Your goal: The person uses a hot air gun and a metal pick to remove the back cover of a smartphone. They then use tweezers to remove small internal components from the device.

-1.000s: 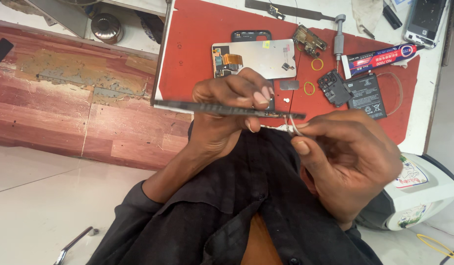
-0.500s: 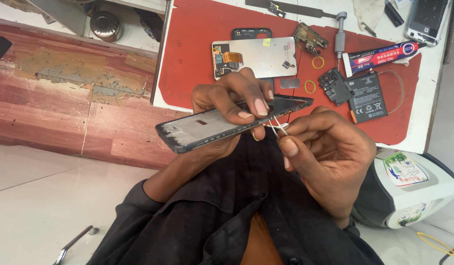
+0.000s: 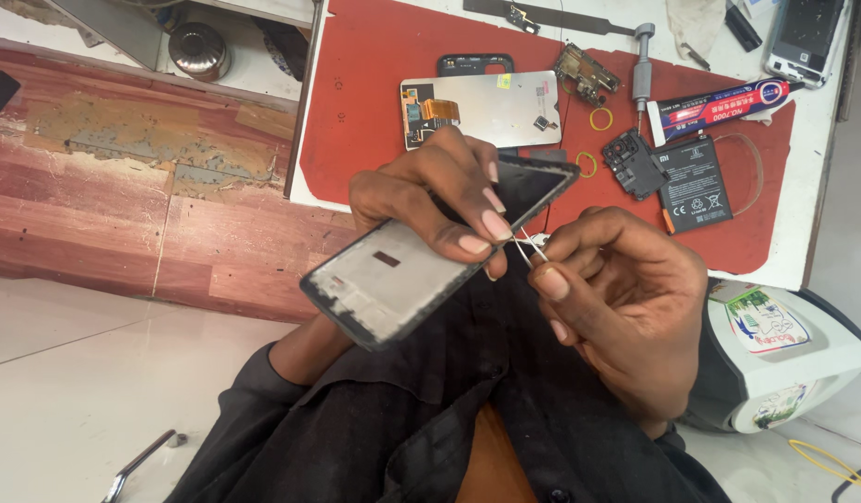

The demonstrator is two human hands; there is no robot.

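L hand [image 3: 430,200] clamps phone frame [image 3: 421,270] over lap, off bench's front edge. R hand [image 3: 616,298] fingers pinched on white strip [image 3: 528,245] at frame's rim. Red mat [image 3: 374,102] covers bench; battery [image 3: 693,183] near mat's right edge. Floor: pale tile, wood-look strip.

Below me the floor [image 3: 67,373] is pale, glossy tile with thin grout lines, lit evenly by soft light. At ten o'clock runs a worn reddish wooden panel [image 3: 123,186], its finish scraped and patchy. Above it, at eleven o'clock, a shelf [image 3: 244,37] holds a round metal pot [image 3: 199,48]. At twelve o'clock my white tabletop [image 3: 812,186] carries a red mat [image 3: 374,121]. At four o'clock a white and dark machine housing [image 3: 784,363] stands on the floor, a yellow cable [image 3: 826,456] beside it.
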